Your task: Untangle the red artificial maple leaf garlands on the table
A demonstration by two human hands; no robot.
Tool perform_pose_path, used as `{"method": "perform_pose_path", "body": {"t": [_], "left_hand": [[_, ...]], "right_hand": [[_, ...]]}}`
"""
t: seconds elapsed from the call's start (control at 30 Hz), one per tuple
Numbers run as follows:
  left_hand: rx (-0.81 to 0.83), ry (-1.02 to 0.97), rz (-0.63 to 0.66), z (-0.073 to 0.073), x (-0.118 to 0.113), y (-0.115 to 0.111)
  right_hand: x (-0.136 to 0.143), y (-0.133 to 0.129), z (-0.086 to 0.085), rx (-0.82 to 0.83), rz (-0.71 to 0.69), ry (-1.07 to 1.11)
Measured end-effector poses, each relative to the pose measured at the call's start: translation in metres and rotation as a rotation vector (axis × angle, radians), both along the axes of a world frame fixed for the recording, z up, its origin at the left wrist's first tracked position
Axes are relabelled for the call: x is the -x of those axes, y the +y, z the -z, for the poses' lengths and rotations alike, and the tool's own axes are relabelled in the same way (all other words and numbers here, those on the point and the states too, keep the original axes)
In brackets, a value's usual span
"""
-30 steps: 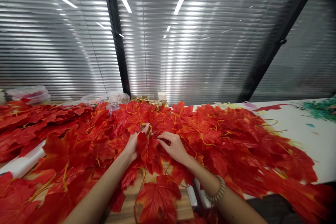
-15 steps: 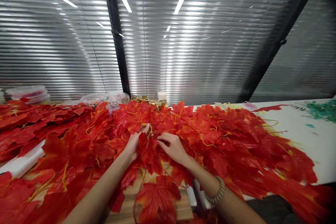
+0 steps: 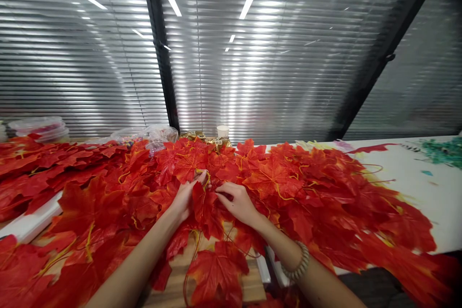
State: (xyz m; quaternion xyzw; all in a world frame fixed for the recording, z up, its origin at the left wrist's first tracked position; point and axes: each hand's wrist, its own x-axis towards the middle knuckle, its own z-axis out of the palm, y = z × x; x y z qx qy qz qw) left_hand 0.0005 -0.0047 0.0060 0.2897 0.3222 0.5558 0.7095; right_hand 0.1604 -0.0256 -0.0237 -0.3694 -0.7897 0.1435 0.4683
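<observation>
Head view: red leaf is held by left hand beyond the wooden board, right hand narrowed, its hold indiscernible; snagging could be caused by loose yellow stems.

Your single head view looks forward and slightly down across the heaped red maple-shaped leaves. It faces the grey slatted blinds beyond.

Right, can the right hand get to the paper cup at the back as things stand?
Probably yes: the paper cup stands with its rim uncovered; only red leaves and gold packets lie between it and the right hand. Depth is hard to judge from one view.
</observation>
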Motion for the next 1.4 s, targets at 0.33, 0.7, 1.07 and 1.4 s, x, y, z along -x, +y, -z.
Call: {"method": "perform_pose_path", "body": {"t": [0.33,0.7,1.07,1.4], "left_hand": [[-0.022,-0.005,0.006,0.000,-0.001,-0.001],[-0.063,0.037,0.049,-0.004,-0.002,-0.004],[-0.123,0.088,0.093,-0.010,-0.002,-0.009],[-0.083,0.068,0.080,-0.009,-0.004,-0.009]], "right_hand": [[0.000,0.000,0.001,-0.008,-0.002,-0.008],[0.001,-0.001,0.000,-0.005,-0.021,-0.022],[0.001,-0.001,0.002,0.009,-0.034,-0.023],[0.001,0.000,0.002,0.006,-0.034,-0.029]]}}
